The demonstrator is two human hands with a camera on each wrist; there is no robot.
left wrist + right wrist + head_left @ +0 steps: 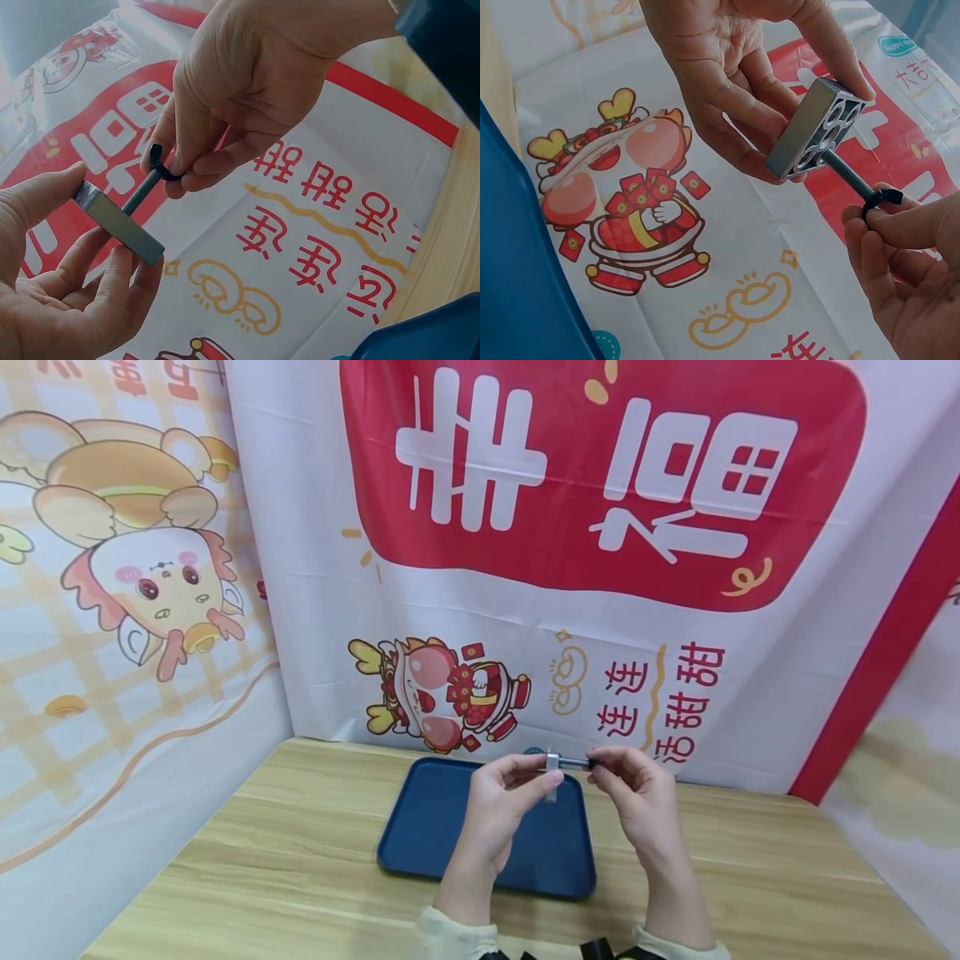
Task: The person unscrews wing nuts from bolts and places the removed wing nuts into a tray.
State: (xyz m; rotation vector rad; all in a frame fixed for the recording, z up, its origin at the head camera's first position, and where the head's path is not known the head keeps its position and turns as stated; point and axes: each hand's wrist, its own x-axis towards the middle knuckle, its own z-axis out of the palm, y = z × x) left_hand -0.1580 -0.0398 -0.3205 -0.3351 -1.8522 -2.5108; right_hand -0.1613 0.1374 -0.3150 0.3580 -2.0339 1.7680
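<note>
My left hand (491,806) pinches a small silver metal block (810,127) by its edges, thumb on one side and fingers on the other. Openings and ribs show on one face of the block in the right wrist view. A threaded bolt (847,171) stands out from the middle of that face. At the bolt's outer end is a black wing nut (157,156), which my right hand (645,797) pinches between thumb and fingers; part of it is covered. Both hands hold the joined pieces in the air, above the far side of a blue tray (427,827).
The tray lies on a wood-grain table (300,827). Behind the table hangs a printed white and red cloth (465,585), close beyond the hands. Another printed cloth (150,693) borders the left side.
</note>
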